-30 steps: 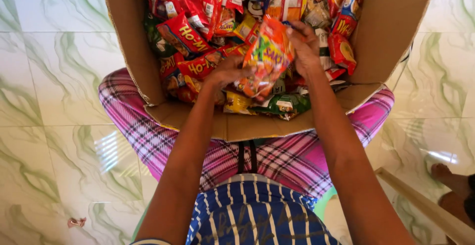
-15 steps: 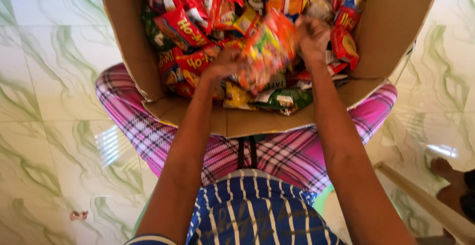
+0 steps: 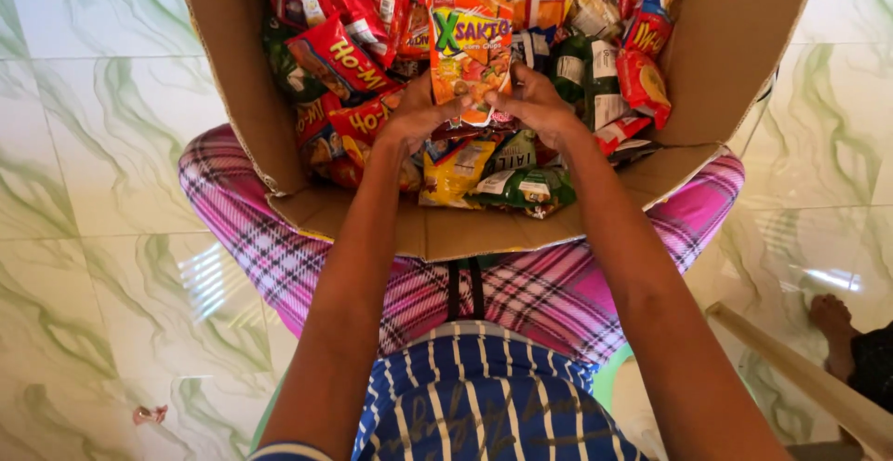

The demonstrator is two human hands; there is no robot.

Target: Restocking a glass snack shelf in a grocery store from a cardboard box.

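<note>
Both hands meet over an open cardboard box (image 3: pixel 233 98) that rests on the person's lap, across pink plaid trousers (image 3: pixel 251 238). The left hand (image 3: pixel 414 117) and the right hand (image 3: pixel 538 107) pinch the lower edge of an orange snack packet (image 3: pixel 468 42) between them, holding it upright with its printed face to the camera. Under and around it lie many more snack packets (image 3: pixel 344 61) — mostly red, with yellow and green ones near the front flap. The box fills the top of the view; pale floor tiles (image 3: pixel 93 238) with green veining spread on both sides. At the right edge, another person's bare foot (image 3: pixel 831 317) shows beside a pale wooden bar (image 3: pixel 800 377).
</note>
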